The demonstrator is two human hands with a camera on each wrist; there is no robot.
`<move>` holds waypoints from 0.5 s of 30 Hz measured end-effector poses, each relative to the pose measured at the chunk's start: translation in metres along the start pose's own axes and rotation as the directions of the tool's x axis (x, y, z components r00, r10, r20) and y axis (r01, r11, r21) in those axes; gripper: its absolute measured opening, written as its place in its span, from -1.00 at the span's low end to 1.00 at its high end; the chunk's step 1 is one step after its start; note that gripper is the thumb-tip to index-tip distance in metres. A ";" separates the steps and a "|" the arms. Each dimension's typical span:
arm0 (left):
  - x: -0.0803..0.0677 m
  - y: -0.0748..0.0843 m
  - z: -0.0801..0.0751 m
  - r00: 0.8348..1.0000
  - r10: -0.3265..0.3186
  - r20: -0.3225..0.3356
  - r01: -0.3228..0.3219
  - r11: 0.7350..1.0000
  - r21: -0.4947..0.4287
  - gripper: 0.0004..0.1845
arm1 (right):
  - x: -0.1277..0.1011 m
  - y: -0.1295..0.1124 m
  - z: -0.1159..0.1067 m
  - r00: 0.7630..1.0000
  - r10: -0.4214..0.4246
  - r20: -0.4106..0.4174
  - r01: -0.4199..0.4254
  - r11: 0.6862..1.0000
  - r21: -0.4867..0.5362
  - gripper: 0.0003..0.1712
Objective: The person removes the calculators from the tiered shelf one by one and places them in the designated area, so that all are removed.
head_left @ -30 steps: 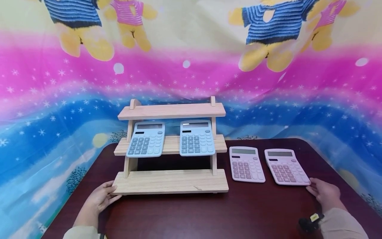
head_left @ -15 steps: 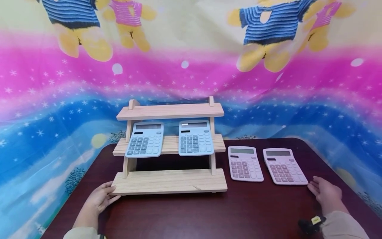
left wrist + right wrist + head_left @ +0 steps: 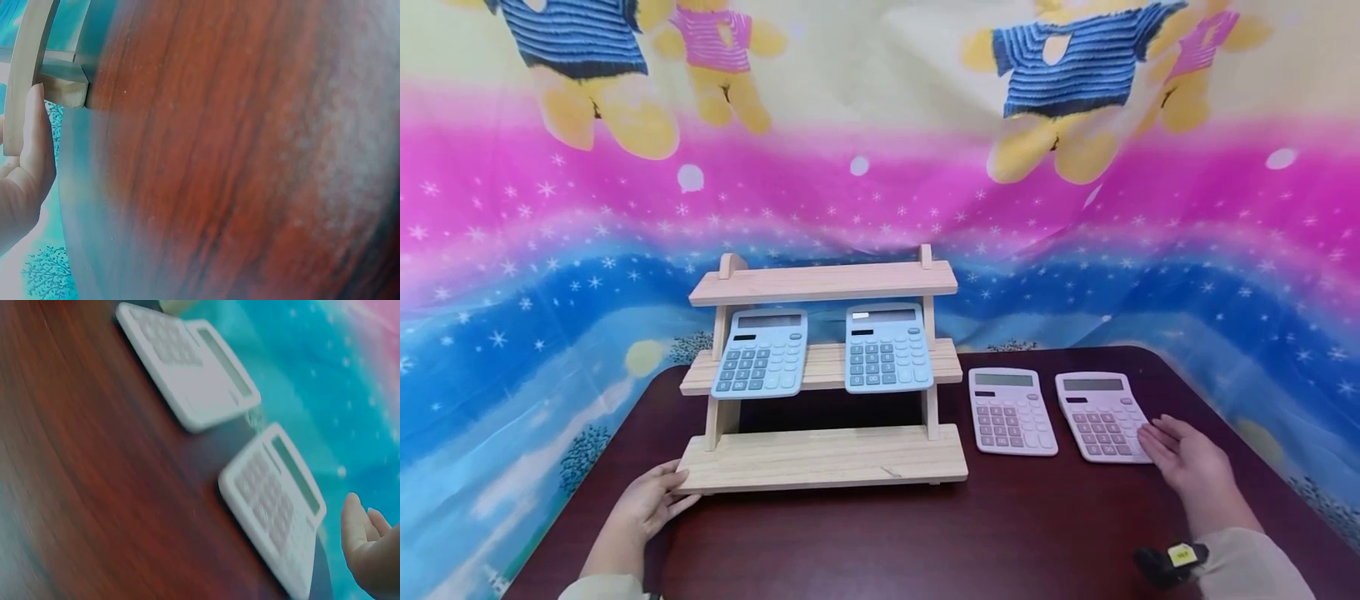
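A three-tier wooden shelf (image 3: 820,454) stands on the dark red table (image 3: 925,533). Two blue calculators (image 3: 762,354) (image 3: 885,348) lean on its middle tier. Two pink calculators lie flat to its right, one nearer the shelf (image 3: 1010,412) and one further right (image 3: 1099,406). My left hand (image 3: 651,497) rests against the shelf's bottom left corner (image 3: 25,75), fingers relaxed. My right hand (image 3: 1180,454) hovers with straight fingers over the lower right corner of the right pink calculator (image 3: 275,503); whether it touches is unclear.
A colourful cloth with bear prints (image 3: 1075,92) hangs behind and around the table. The table's right edge lies close to my right hand. A small black and yellow device (image 3: 1168,558) sits at my right wrist.
My right hand has moved left and forward from the table beside the right pink calculator to over its lower right corner. The left hand and shelf have stayed put.
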State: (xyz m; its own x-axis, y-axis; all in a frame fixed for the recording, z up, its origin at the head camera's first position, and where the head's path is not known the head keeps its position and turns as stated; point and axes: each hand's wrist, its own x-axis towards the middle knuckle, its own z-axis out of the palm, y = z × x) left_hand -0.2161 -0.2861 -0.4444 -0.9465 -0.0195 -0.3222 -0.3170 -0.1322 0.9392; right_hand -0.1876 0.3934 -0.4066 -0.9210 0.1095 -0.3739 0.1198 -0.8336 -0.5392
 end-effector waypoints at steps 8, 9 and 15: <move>0.001 -0.001 0.002 1.000 0.019 -0.023 -0.019 1.000 0.019 -0.37 | 0.002 0.028 0.031 0.995 0.016 0.095 -0.013 1.000 -0.028 -0.68; 0.001 -0.001 0.002 1.000 0.017 -0.022 -0.017 1.000 0.016 -0.37 | 0.001 0.032 0.035 0.994 0.013 0.107 -0.009 0.999 -0.034 -0.69; 0.002 -0.001 0.000 1.000 -0.001 -0.017 0.001 1.000 -0.004 -0.36 | -0.003 0.051 0.059 0.988 0.020 0.153 -0.010 0.998 -0.067 -0.71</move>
State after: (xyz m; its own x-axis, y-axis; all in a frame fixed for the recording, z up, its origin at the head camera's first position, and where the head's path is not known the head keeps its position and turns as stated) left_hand -0.2177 -0.2858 -0.4459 -0.9451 -0.0362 -0.3247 -0.3173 -0.1360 0.9385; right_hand -0.2008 0.3191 -0.3886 -0.9642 0.0085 -0.2650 0.1537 -0.7964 -0.5849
